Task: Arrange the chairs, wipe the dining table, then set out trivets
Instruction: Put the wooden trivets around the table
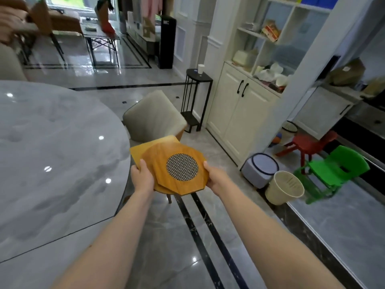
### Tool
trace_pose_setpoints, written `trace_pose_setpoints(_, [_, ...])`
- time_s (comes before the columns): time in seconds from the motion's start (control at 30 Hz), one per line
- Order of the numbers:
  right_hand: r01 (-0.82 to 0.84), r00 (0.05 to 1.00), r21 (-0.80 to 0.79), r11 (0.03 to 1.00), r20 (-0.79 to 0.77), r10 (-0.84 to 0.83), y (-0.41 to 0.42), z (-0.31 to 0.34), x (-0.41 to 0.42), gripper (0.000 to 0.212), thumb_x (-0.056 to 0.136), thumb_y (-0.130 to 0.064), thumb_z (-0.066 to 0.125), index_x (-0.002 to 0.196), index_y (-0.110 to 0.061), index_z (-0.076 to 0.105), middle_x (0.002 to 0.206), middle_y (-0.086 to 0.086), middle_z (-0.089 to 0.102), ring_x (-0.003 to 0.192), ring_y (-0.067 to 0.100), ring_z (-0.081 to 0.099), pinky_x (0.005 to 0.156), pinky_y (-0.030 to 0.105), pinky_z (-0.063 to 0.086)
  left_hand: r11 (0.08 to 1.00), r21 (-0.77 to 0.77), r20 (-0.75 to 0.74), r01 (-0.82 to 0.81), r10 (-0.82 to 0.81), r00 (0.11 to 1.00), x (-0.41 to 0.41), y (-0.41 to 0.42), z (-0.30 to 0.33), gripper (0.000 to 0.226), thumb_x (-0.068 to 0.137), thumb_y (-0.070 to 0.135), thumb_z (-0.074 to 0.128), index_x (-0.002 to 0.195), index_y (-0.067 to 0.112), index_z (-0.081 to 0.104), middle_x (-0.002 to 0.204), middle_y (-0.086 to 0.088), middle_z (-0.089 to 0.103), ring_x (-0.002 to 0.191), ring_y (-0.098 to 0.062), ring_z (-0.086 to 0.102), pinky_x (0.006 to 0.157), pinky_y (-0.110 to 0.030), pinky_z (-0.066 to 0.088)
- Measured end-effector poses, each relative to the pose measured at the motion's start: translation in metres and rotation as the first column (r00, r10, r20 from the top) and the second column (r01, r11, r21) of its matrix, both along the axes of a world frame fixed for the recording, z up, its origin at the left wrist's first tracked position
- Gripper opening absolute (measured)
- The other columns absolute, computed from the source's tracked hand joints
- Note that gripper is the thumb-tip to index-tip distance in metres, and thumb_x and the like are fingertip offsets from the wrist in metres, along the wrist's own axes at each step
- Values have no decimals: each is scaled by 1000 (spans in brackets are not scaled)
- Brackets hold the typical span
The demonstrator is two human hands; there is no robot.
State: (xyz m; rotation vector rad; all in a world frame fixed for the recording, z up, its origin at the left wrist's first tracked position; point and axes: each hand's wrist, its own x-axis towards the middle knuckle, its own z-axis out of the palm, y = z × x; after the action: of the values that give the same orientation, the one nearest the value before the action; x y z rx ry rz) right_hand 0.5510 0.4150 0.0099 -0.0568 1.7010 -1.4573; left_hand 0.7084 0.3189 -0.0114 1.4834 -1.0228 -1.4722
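I hold a stack of wooden trivets (162, 163) in front of me, over the floor just right of the round grey marble dining table (52, 153). The top trivet is octagonal with a round metal mesh centre (181, 166); a lighter squarish one sticks out behind it. My left hand (142, 177) grips the stack's left edge, thumb on top. My right hand (214, 177) grips the right edge. A beige upholstered chair (154, 115) stands behind the trivets at the table's right side.
White cabinets with shelves (239, 113) line the right wall, beside a black side stand with a cup (196, 97). On the floor at right are a cream bin (284, 187), a grey-blue stool (259, 170), and small green (335, 170) and red (308, 144) chairs.
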Motion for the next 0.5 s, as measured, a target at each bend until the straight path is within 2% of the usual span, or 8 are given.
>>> trace_pose_setpoints(0.1, [-59,998,-15,998,21,59,-43,4,-23,40,97,-20,53,131,2,49,131,19,56,101,27,57,87,37,48,996,-18,-15,-91,90,996,-18,-34,2,46,102,35,33,132,2,45,131,-14,52,116,-28,51,87,-32,39])
trace_pose_setpoints(0.2, [-179,984,-13,984,7,179,-95,4,-51,40,99,-18,49,134,1,46,134,18,54,112,28,55,92,37,45,980,-46,14,-196,196,980,-38,-71,4,45,102,32,33,131,-1,45,132,-17,51,119,-30,49,94,-35,38])
trace_pose_setpoints(0.27, [-277,960,12,961,-21,277,-130,1,-67,39,99,-17,50,134,0,47,132,16,55,117,28,54,91,36,46,959,-55,33,-277,279,960,-49,-96,1,42,102,29,34,125,-4,48,127,-18,53,116,-32,50,90,-33,38])
trace_pose_setpoints(0.33, [-384,921,50,922,-56,386,-167,-3,-83,37,97,-16,52,131,-1,50,128,15,57,107,24,57,81,32,48,930,-69,33,-362,364,931,-60,-124,-6,35,101,26,37,113,-3,51,116,-20,55,112,-33,52,81,-30,36])
trace_pose_setpoints(0.4, [-477,872,77,876,-86,482,-204,-6,-95,37,97,-16,53,130,1,51,128,15,58,97,22,58,76,30,47,898,-63,35,-435,438,898,-68,-150,-10,33,100,27,39,109,-2,52,111,-20,56,109,-33,53,80,-32,37])
trace_pose_setpoints(0.5, [-595,794,91,799,-88,601,-253,-4,-107,38,98,-15,52,131,2,49,124,16,58,91,19,59,84,30,46,844,-37,48,-534,536,843,-75,-177,-11,38,100,30,37,111,-4,52,109,-19,55,102,-29,53,80,-33,38])
